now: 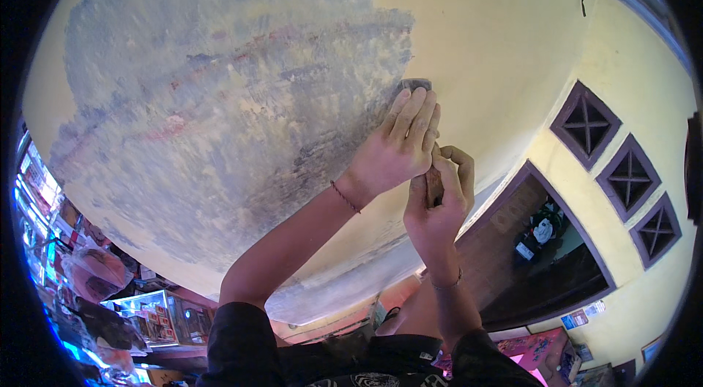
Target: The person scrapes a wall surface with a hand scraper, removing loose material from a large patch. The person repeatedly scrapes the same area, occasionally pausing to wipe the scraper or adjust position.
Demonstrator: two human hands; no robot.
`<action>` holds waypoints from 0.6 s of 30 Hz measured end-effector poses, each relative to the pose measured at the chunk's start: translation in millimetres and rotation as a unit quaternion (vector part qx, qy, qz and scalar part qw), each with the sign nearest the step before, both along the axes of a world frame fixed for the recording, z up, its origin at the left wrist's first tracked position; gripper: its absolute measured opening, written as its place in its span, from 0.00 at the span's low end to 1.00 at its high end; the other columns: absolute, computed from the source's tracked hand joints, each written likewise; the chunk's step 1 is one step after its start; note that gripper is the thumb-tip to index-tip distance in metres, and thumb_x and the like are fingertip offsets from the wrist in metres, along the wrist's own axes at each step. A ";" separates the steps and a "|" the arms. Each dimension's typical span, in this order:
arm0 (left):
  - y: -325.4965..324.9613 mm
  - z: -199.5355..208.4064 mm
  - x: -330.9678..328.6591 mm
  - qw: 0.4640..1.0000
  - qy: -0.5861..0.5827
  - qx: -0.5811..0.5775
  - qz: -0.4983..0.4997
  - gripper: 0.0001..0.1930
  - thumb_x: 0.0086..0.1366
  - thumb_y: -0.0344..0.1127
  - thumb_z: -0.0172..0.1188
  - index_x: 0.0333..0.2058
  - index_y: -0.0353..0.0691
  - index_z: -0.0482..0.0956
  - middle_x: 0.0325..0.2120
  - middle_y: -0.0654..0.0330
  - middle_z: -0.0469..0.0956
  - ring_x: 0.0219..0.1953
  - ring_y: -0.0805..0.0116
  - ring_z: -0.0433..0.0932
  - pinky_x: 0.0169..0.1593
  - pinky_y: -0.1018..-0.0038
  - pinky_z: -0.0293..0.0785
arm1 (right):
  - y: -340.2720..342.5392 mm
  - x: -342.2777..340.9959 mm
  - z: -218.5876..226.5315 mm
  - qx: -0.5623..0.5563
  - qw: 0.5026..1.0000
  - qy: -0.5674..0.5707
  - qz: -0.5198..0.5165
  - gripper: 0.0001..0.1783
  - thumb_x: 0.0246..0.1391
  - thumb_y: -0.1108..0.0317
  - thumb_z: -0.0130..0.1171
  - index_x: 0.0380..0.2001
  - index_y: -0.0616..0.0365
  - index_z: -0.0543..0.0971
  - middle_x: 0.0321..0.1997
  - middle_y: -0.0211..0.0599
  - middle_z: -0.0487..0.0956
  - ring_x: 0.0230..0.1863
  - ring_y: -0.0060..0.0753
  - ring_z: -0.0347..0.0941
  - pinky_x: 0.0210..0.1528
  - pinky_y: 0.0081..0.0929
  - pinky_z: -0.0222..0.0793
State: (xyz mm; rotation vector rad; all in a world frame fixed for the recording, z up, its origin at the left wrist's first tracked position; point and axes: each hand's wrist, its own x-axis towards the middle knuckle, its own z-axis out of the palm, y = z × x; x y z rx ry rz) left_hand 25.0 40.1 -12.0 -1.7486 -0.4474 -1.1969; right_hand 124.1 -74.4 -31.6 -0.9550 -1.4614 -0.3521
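Note:
A cream wall (483, 28) fills most of the view, with a large mottled blue-grey patch (220, 87) streaked with faint red. Against the patch's right edge lies a flat hand tool with a dark end (417, 84) and a brown handle (435, 185); its exact kind cannot be made out. My left hand (395, 139) lies over the tool's flat part, fingers stretched out and pressing it to the wall. Lower and to the right, my right hand (443, 200) is wrapped round the brown handle. Much of the tool is hidden beneath my fingers.
On the right, a dark-framed doorway (523, 240) shows a parked motorcycle (540, 233). Three diamond-shaped vents (628, 176) run beside it. At lower left stand a glass display case (157, 314) and a plastic-wrapped bundle (95, 270). A patterned pink cloth (531, 354) lies lower right.

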 end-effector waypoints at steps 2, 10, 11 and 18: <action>-0.2 -0.9 -0.7 1.000 -0.002 -0.007 0.009 0.20 0.67 0.37 0.65 0.52 0.29 0.81 0.56 0.49 0.77 0.64 0.53 0.73 0.67 0.58 0.75 | -1.0 -0.1 0.8 -0.001 1.000 0.006 0.017 0.19 0.54 0.81 0.63 0.51 0.64 0.80 0.48 0.49 0.74 0.43 0.48 0.77 0.39 0.38 0.75; -4.8 2.7 0.3 1.000 -0.014 -0.022 0.010 0.19 0.67 0.37 0.64 0.52 0.30 0.81 0.57 0.49 0.76 0.64 0.53 0.73 0.67 0.58 0.75 | 2.7 0.0 5.7 0.053 0.998 0.000 0.028 0.21 0.54 0.81 0.62 0.53 0.64 0.80 0.48 0.49 0.74 0.44 0.49 0.77 0.41 0.39 0.75; -3.2 5.8 -0.7 1.000 -0.009 -0.013 0.014 0.19 0.67 0.37 0.64 0.52 0.30 0.81 0.57 0.49 0.76 0.64 0.53 0.73 0.66 0.58 0.75 | 2.2 0.1 5.7 0.015 1.000 0.004 0.017 0.21 0.54 0.81 0.62 0.53 0.64 0.80 0.48 0.50 0.74 0.44 0.50 0.77 0.41 0.39 0.75; -3.5 14.3 -3.9 1.000 0.012 0.005 0.029 0.19 0.66 0.37 0.64 0.51 0.29 0.81 0.57 0.49 0.76 0.64 0.54 0.73 0.66 0.58 0.75 | 12.0 -5.2 6.3 0.033 0.999 0.006 0.015 0.21 0.54 0.81 0.62 0.53 0.65 0.79 0.49 0.50 0.74 0.43 0.50 0.77 0.41 0.38 0.75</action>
